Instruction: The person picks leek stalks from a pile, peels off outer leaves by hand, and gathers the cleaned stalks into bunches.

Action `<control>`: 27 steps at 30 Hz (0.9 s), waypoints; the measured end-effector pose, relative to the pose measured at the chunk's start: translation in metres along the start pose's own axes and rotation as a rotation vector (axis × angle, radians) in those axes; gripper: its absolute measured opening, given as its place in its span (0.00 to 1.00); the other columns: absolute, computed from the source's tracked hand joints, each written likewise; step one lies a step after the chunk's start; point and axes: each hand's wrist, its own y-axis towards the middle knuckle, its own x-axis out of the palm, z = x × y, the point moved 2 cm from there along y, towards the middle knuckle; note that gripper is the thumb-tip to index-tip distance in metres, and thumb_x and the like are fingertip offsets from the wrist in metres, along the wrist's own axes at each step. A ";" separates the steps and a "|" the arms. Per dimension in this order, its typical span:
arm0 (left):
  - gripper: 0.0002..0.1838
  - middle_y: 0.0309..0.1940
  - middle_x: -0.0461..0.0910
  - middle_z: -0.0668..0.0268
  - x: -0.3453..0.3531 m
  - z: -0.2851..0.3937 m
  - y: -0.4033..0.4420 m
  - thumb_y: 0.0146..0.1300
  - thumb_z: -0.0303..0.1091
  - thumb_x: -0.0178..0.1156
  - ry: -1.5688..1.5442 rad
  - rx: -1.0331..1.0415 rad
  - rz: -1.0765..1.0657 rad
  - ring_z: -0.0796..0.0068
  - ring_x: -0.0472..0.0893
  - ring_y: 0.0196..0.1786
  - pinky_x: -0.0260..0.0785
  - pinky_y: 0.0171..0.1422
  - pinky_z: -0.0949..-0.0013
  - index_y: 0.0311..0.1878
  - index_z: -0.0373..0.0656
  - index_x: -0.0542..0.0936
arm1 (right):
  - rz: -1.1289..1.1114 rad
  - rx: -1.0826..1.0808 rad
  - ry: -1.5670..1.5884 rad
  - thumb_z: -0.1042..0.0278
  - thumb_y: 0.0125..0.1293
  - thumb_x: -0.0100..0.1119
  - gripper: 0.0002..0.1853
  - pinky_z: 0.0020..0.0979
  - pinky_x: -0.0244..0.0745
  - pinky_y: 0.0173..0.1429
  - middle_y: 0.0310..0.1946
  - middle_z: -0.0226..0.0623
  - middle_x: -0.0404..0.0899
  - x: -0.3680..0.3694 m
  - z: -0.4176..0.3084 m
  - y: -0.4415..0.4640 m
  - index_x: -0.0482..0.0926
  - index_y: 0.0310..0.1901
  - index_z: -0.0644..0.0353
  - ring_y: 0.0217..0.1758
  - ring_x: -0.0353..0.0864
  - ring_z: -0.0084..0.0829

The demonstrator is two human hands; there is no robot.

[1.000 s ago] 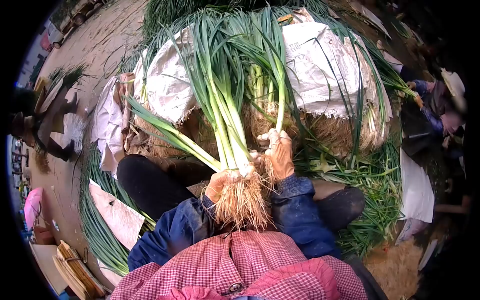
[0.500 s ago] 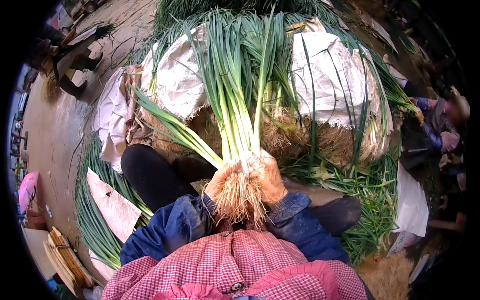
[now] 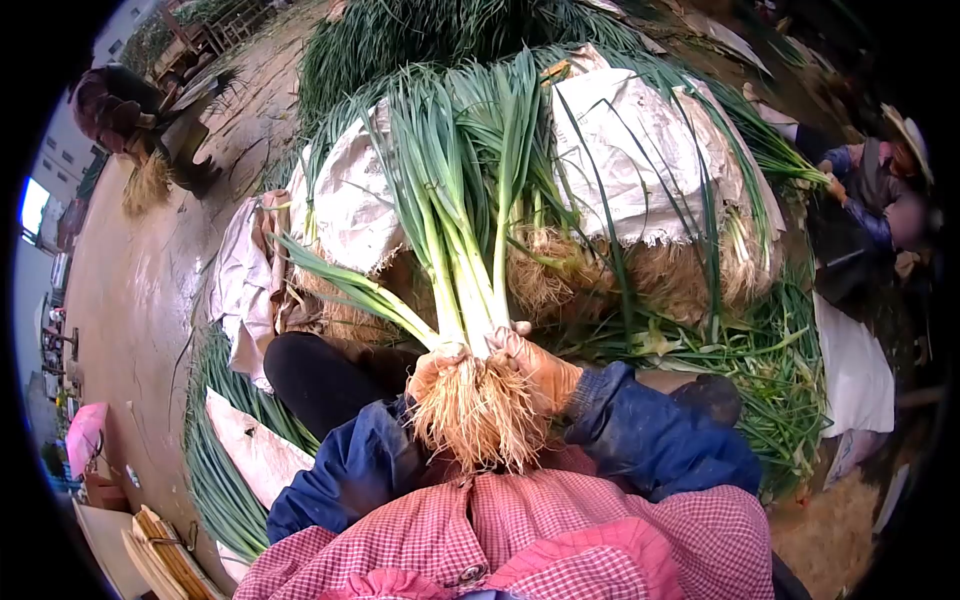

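Both my hands wear orange gloves and meet at the base of a bunch of green garlic [image 3: 465,255], with flat green leaves and pale stems pointing away from me. My left hand [image 3: 436,368] is closed around the left side of the stems, where a few stalks splay off to the left. My right hand [image 3: 542,372] grips the right side, its thumb and fingers against the white stem bases. A thick tuft of straw-coloured roots [image 3: 478,415] hangs toward my checked apron and partly hides the fingers.
White sacking [image 3: 640,150] covers rooted bundles [image 3: 550,265] in front. Loose green leaves [image 3: 745,385] litter the ground at right. More stalks lie under a pale sheet [image 3: 255,445] at left. Other people work at far left [image 3: 125,115] and right [image 3: 885,190].
The view has shifted a little. My right hand has moved outward and its fingers now sit higher on the stems, while the root tuft shows more fully. The person at left has bent into view.
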 end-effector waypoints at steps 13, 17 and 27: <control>0.19 0.33 0.74 0.69 0.147 0.032 0.016 0.65 0.37 0.51 0.227 0.126 0.151 0.75 0.77 0.40 0.50 0.72 0.59 0.56 0.38 0.67 | 0.007 -0.743 0.096 0.67 0.65 0.56 0.12 0.17 0.51 0.18 0.23 0.30 0.76 0.010 -0.064 -0.145 0.76 0.45 0.65 0.14 0.59 0.13; 0.20 0.30 0.72 0.75 0.207 0.043 -0.019 0.60 0.27 0.54 0.339 0.208 0.230 0.80 0.78 0.34 0.59 0.64 0.60 0.55 0.40 0.65 | 0.129 -0.829 0.192 0.66 0.63 0.58 0.13 0.17 0.53 0.18 0.27 0.31 0.77 -0.047 -0.099 -0.130 0.76 0.45 0.65 0.13 0.59 0.12; 0.13 0.27 0.71 0.76 0.279 -0.026 -0.021 0.67 0.26 0.45 0.511 0.523 0.356 0.81 0.77 0.29 0.67 0.47 0.66 0.54 0.42 0.62 | 0.169 -1.047 -1.263 0.50 0.60 0.59 0.26 0.39 0.73 0.38 0.39 0.46 0.80 0.082 -0.058 0.172 0.73 0.50 0.65 0.32 0.78 0.43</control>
